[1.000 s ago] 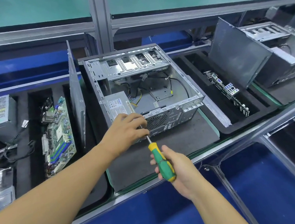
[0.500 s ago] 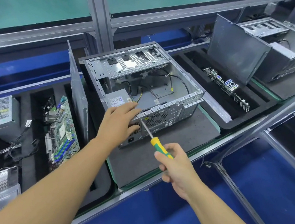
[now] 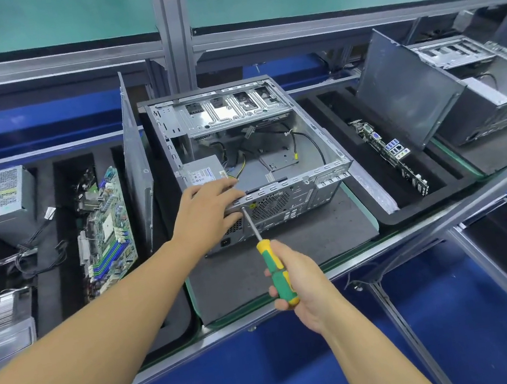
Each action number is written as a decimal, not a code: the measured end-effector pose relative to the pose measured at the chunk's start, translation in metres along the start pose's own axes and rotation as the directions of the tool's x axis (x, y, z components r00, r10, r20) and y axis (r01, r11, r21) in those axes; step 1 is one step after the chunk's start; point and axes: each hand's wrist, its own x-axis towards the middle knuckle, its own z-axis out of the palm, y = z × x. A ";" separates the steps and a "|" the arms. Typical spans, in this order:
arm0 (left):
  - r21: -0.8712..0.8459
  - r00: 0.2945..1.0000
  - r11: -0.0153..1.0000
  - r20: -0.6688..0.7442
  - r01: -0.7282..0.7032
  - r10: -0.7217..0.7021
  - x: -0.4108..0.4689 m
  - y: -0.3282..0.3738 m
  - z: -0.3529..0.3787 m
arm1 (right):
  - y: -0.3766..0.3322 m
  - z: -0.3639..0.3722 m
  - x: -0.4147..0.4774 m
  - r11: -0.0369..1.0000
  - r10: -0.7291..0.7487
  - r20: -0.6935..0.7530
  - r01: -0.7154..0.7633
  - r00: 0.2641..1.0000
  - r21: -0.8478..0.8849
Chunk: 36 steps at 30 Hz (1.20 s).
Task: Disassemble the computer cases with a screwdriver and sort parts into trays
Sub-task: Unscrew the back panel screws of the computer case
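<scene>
Computer case (image 3: 251,159) lies open at centre on a grey mat. The power supply (image 3: 202,171) in its 8 o'clock corner carries a white label with a blue mark, print too small to read. Left hand (image 3: 206,211) presses fairly straight fingers across the case's rear rim. Right hand (image 3: 300,279), at 6 o'clock, wraps the green-yellow screwdriver (image 3: 269,258). Its tip meets the rear panel, the exact seat hard to make out. Motherboard (image 3: 106,232) stands in the tray (image 3: 47,194) at 9 o'clock. Second case (image 3: 491,86) at 2 o'clock is cut off.
</scene>
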 end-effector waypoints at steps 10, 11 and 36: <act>-0.019 1.000 1.000 -0.015 0.007 -0.007 0.000 0.000 0.001 | 0.005 -0.003 0.006 0.985 -0.128 -0.019 0.125 0.992 -0.122; -0.024 1.000 1.000 -0.017 0.004 -0.004 0.000 0.000 0.001 | 0.004 0.000 0.005 0.985 -0.103 0.001 0.102 0.995 -0.137; -0.641 0.727 0.363 0.500 0.677 -0.471 -0.045 0.078 -0.006 | 0.008 0.000 0.010 0.879 -0.331 -0.111 0.263 0.937 -0.397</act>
